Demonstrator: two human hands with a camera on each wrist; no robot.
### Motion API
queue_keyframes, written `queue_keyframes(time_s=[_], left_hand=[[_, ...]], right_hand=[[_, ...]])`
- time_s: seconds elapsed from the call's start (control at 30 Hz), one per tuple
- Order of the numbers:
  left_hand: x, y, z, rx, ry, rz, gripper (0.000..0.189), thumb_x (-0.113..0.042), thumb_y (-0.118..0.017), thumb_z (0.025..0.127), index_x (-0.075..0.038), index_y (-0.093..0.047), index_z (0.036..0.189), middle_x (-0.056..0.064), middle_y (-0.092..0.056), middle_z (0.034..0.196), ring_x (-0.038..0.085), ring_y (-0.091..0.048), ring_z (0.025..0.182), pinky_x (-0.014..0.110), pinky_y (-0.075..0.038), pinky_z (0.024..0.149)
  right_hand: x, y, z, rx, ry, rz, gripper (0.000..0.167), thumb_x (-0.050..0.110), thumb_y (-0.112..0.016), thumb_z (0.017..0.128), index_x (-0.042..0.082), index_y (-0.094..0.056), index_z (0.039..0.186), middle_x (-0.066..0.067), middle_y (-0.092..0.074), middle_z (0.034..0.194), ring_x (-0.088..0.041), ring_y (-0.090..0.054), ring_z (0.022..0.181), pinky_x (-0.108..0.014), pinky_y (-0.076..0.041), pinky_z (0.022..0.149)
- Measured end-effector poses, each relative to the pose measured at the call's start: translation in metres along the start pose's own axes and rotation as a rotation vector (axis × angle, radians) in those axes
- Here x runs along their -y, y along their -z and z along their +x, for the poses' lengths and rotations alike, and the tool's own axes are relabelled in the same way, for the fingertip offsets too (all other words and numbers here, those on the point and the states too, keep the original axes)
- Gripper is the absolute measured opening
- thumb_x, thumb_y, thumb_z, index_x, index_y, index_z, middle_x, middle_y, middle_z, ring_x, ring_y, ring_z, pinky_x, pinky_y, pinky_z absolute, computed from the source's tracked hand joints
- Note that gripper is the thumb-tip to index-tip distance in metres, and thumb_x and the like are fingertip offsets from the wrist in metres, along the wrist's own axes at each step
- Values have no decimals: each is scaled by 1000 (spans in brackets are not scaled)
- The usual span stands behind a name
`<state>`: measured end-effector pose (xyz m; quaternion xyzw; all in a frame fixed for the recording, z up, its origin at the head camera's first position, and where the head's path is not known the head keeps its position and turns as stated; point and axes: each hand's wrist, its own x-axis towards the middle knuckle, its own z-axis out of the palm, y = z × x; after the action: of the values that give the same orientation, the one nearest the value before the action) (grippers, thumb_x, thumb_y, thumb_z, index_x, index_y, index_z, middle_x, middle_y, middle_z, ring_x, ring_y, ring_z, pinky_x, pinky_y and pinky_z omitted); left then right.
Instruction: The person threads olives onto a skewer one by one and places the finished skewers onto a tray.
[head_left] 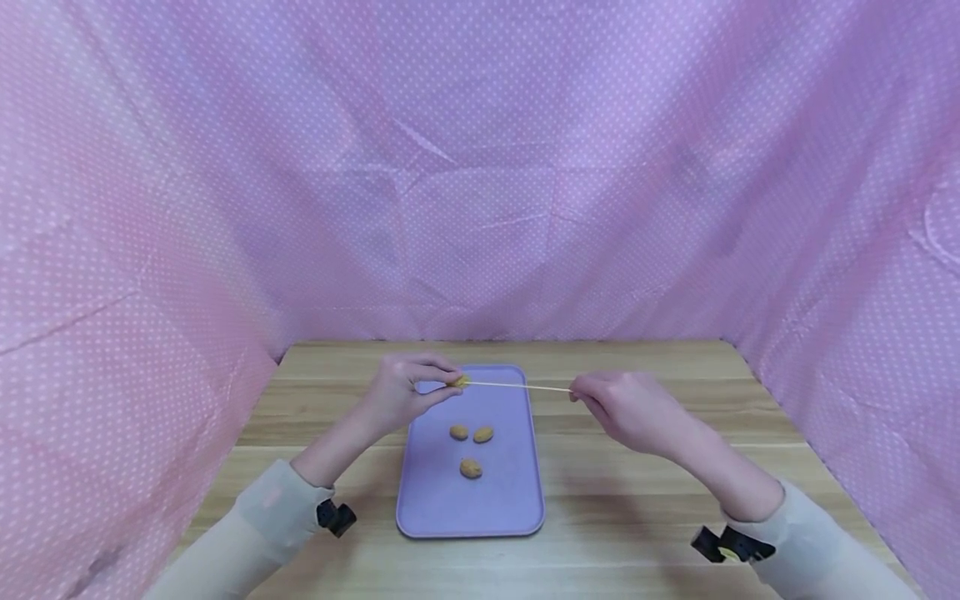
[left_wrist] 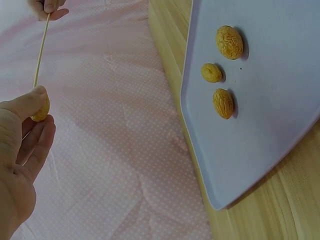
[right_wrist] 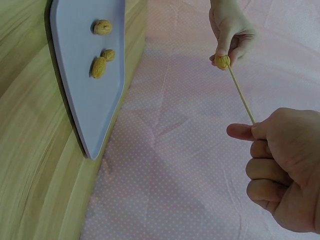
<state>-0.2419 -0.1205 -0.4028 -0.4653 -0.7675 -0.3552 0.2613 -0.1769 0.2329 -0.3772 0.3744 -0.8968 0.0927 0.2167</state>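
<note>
Pale sleeves (head_left: pixel 262 525) are flanking the tray (head_left: pixel 471 517) — above it, I'm seeing the left hand (head_left: pixel 401 392) fingertip-pinching a wrinkled fruit (right_wrist: pixel 222 62); right of it, the right hand (head_left: pixel 637 408) is pinching the stick (right_wrist: pixel 241 95).

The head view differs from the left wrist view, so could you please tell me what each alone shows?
Only the head view shows the whole tray and both sleeves with a black device at each wrist. Only the left wrist view shows clear wrinkles on the three tray fruits and a dark speck beside them. Both share the left hand pinching another fruit, the right hand holding the stick that reaches it, the wooden table and dotted pink cloth.
</note>
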Motion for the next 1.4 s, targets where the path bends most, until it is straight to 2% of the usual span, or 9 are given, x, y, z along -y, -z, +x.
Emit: queue_keyframes(time_s=[0.63, 1.4], left_hand=[[-6, -6, 3, 39, -97, 32, 23, 2, -95, 72, -1, -84, 92, 9, -82, 92, 20, -80, 79, 15, -65, 76], [-12, -6, 4, 84, -87, 58, 21, 1, -94, 74, 0, -84, 92, 10, -81, 91, 20, -80, 79, 15, -65, 75]], right_hand=[[3, -6, 3, 26, 10, 40, 16, -1, -72, 95, 15, -76, 98, 4, -80, 93, -10, -75, 78, -30, -64, 63], [7, -11, 11, 40, 33, 62, 17, -1, -69, 96, 16, -72, 95, 6, -78, 90, -8, -73, 77, -30, -64, 65]])
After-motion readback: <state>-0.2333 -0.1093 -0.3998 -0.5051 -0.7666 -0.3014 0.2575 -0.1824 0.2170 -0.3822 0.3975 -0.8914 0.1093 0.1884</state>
